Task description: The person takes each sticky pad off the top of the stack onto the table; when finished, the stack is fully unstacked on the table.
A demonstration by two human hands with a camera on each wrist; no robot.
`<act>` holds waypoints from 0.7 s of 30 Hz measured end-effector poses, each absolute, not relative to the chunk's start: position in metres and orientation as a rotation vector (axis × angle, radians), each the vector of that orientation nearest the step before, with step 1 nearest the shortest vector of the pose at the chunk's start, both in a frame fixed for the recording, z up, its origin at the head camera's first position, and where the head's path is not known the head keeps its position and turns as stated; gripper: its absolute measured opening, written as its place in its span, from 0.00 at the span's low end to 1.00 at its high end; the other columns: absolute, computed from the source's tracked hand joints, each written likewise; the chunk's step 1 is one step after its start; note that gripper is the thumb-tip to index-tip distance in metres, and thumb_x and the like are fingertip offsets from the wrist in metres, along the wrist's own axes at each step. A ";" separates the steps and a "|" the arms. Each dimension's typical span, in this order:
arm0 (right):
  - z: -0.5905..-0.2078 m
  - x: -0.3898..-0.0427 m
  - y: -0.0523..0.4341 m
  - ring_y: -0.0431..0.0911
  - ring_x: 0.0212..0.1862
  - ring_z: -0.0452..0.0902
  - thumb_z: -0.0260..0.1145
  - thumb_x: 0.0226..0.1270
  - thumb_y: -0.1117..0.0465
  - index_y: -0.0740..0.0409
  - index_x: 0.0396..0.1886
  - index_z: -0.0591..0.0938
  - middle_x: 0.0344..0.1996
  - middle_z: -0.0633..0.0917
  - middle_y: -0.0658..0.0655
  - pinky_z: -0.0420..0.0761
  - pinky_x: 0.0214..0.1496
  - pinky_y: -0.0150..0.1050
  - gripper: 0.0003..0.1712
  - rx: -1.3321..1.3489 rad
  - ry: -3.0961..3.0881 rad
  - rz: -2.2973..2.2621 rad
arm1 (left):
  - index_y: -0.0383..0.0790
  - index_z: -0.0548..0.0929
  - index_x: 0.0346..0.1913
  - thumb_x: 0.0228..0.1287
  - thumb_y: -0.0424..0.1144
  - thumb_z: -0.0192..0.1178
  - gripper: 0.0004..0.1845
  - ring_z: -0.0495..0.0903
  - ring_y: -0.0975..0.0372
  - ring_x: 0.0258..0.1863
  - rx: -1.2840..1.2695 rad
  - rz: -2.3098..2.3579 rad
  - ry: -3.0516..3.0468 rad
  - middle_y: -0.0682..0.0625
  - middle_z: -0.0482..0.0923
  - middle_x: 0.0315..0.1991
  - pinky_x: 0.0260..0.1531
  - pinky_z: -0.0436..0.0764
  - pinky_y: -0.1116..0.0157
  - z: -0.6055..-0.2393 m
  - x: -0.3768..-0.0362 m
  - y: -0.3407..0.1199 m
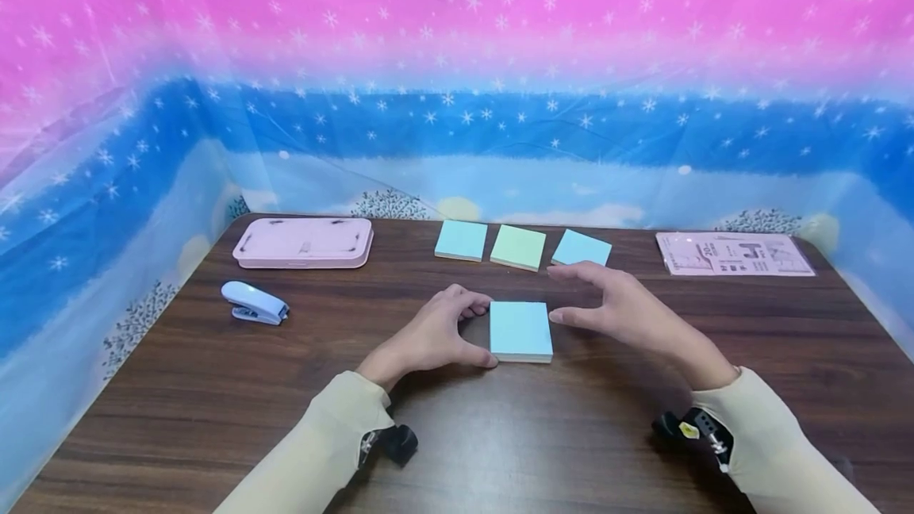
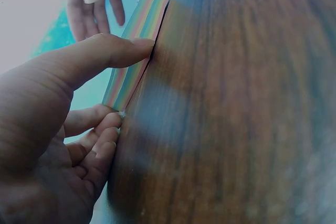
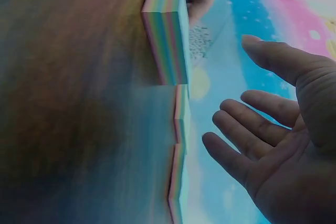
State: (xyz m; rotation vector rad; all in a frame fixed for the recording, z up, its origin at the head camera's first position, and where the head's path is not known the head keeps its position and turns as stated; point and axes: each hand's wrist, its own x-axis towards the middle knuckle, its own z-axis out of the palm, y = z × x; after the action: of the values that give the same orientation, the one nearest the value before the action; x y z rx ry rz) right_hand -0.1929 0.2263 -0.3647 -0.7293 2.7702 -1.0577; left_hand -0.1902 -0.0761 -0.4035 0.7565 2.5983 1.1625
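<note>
A square block of sticky notes (image 1: pixel 520 330), blue on top, sits on the table between the hands. Its sides show repeated rainbow stripes (image 3: pixel 169 45) in the right wrist view. My left hand (image 1: pixel 441 331) holds the block at its left side, with the thumb at the near edge and the other fingers curled by the far left corner. Raised off the block's right side, my right hand (image 1: pixel 628 309) has its fingers spread and nothing in them. Behind stand three thinner sticky note pads, one blue (image 1: pixel 461 239), one green (image 1: pixel 517 247) and one blue (image 1: pixel 581 247).
A pink case (image 1: pixel 303 243) lies at the back left of the brown wooden table (image 1: pixel 457 435). In front of it is a pale blue stapler (image 1: pixel 255 303). A flat pink printed packet (image 1: pixel 734 253) lies at the back right. Patterned cloth (image 1: pixel 457 125) hangs behind the table.
</note>
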 end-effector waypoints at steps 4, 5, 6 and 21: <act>-0.369 -0.190 0.226 0.60 0.76 0.66 0.77 0.69 0.47 0.57 0.76 0.76 0.73 0.76 0.60 0.66 0.74 0.64 0.41 -0.720 2.745 -1.025 | 0.37 0.80 0.69 0.48 0.45 0.84 0.42 0.74 0.58 0.54 0.760 1.154 2.597 0.50 0.76 0.54 0.59 0.76 0.58 -0.403 -0.190 -0.076; -0.370 -0.190 0.226 0.60 0.76 0.66 0.78 0.68 0.47 0.57 0.76 0.76 0.73 0.76 0.60 0.66 0.74 0.65 0.41 -0.721 2.738 -1.023 | 0.37 0.80 0.69 0.49 0.45 0.83 0.42 0.75 0.58 0.54 0.762 1.154 2.598 0.49 0.76 0.54 0.59 0.76 0.58 -0.402 -0.191 -0.076; -0.370 -0.190 0.225 0.59 0.76 0.66 0.78 0.68 0.47 0.57 0.76 0.76 0.73 0.76 0.60 0.66 0.74 0.64 0.41 -0.725 2.731 -1.022 | 0.37 0.80 0.69 0.48 0.45 0.83 0.43 0.75 0.58 0.54 0.764 1.154 2.601 0.49 0.76 0.54 0.59 0.76 0.58 -0.402 -0.191 -0.076; -0.380 -0.189 0.220 0.57 0.71 0.74 0.79 0.66 0.47 0.62 0.74 0.76 0.69 0.79 0.60 0.73 0.69 0.61 0.43 -0.859 2.725 -0.938 | 0.37 0.80 0.68 0.49 0.46 0.83 0.42 0.75 0.57 0.54 0.771 1.154 2.600 0.49 0.76 0.53 0.58 0.76 0.57 -0.404 -0.192 -0.077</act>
State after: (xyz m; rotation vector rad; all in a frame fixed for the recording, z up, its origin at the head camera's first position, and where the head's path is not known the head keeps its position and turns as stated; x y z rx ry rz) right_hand -0.1885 0.2197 -0.3802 -0.8589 2.7254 -0.9378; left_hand -0.1922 -0.0766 -0.4044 0.7707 2.5995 1.1544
